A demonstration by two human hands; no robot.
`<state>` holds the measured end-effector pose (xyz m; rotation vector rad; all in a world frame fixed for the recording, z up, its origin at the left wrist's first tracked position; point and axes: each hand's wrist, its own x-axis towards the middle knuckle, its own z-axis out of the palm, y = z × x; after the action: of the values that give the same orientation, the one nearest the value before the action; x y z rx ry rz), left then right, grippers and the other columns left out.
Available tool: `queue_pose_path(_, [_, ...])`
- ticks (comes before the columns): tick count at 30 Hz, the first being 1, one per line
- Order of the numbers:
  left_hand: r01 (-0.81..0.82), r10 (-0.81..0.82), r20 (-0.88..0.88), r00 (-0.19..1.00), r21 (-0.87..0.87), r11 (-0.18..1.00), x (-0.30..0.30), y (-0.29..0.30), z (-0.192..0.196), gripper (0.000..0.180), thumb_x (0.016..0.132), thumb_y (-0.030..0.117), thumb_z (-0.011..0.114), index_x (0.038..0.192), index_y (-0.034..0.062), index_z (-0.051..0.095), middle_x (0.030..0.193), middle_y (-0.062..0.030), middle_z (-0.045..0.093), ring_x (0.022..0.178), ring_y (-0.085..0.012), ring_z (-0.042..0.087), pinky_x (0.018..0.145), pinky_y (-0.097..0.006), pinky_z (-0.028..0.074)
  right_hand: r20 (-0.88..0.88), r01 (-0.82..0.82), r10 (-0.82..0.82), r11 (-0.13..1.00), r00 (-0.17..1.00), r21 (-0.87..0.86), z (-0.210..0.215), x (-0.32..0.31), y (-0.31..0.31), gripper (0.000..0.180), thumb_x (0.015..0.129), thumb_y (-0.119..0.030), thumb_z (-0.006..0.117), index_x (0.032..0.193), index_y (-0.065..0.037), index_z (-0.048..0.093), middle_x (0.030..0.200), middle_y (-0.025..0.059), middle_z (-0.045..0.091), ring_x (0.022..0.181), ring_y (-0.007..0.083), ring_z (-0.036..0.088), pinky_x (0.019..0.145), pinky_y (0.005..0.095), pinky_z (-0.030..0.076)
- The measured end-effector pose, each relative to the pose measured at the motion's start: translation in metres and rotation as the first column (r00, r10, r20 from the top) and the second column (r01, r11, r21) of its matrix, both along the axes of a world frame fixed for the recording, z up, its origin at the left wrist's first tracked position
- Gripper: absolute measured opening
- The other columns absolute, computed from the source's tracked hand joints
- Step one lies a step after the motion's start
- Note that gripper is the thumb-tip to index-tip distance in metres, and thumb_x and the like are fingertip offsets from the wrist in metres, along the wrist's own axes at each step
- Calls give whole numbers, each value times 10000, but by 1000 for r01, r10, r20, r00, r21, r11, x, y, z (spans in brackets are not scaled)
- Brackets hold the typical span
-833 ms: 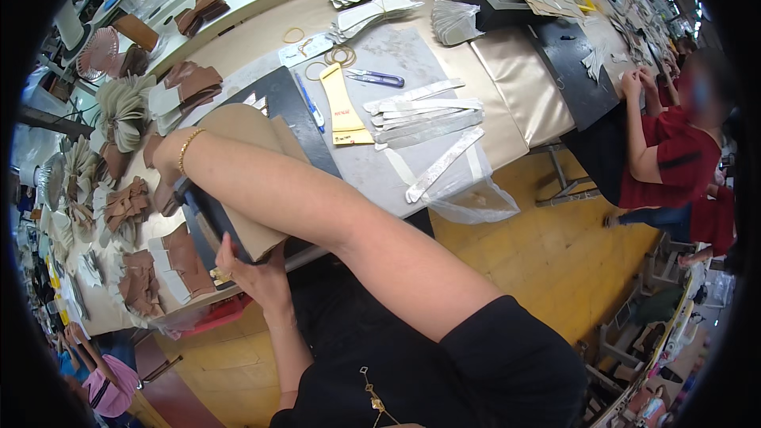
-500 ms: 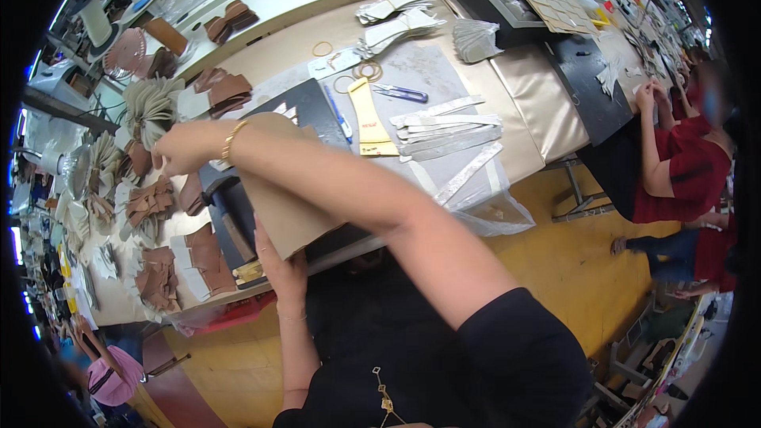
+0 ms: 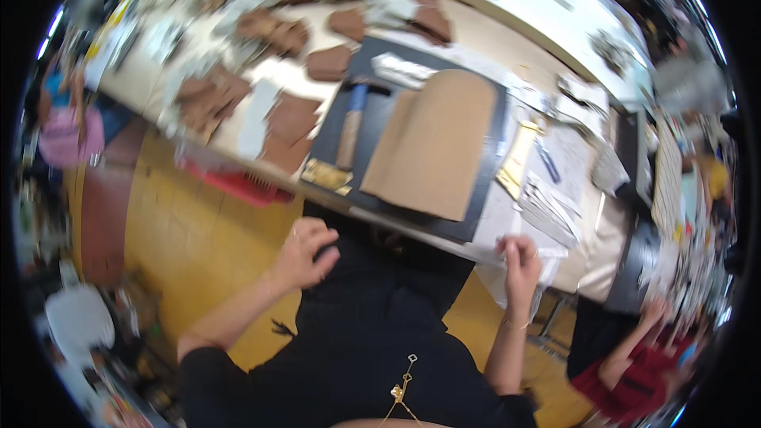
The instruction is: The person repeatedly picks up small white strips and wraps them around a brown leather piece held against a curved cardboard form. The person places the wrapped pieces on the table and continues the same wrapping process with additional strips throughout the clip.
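Both my hands are off the table, in front of my black clothing. My left hand [image 3: 305, 254] hangs below the front edge, fingers half bent and thumb apart, with nothing seen in it. Close to the edge at the right is my right hand [image 3: 520, 261], loosely curled, apparently holding nothing. A curved brown sheet [image 3: 444, 139] rests on a black board [image 3: 490, 166], its middle bulging upward. Left of the sheet, a hammer [image 3: 351, 127] with a blue band lies on the board. A small gold-coloured piece [image 3: 327, 176] sits at the board's near left corner.
Brown cut pieces [image 3: 293, 123] and pale stacks crowd the table's left. A yellow-and-white strip [image 3: 519, 157], blue-handled thread snips [image 3: 547, 160] and grey strips [image 3: 548, 210] lie at right. A red basket [image 3: 242, 182] is under the edge. Co-workers sit at both sides.
My right arm has drawn back from the piles at the left. My left hand has let go of the brown sheet, which now lies on the board. The view has turned left.
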<state>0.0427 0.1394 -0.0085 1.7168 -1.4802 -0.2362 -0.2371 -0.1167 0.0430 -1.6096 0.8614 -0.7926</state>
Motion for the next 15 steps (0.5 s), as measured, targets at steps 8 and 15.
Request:
queue_pose_path(8, [-31, 674, -324, 664, 889, 457, 33, 116, -245, 313, 947, 292, 463, 1082, 27, 561, 1016, -187, 620, 879, -336, 629, 739, -446, 511, -113, -441, 530, 790, 841, 427, -33, 16, 74, 94, 888, -73, 637, 919, 13, 659, 871, 77, 662, 786, 120, 618, 718, 235, 493])
queue_pose_path(15, [296, 843, -297, 448, 939, 173, 22, 98, -323, 373, 956, 327, 431, 1128, 21, 555, 1102, -179, 625, 948, -318, 641, 762, -455, 533, -369, -471, 803, 580, 467, 665, -47, 31, 49, 158, 904, -170, 647, 951, -19, 660, 874, 24, 649, 783, 84, 585, 711, 229, 478])
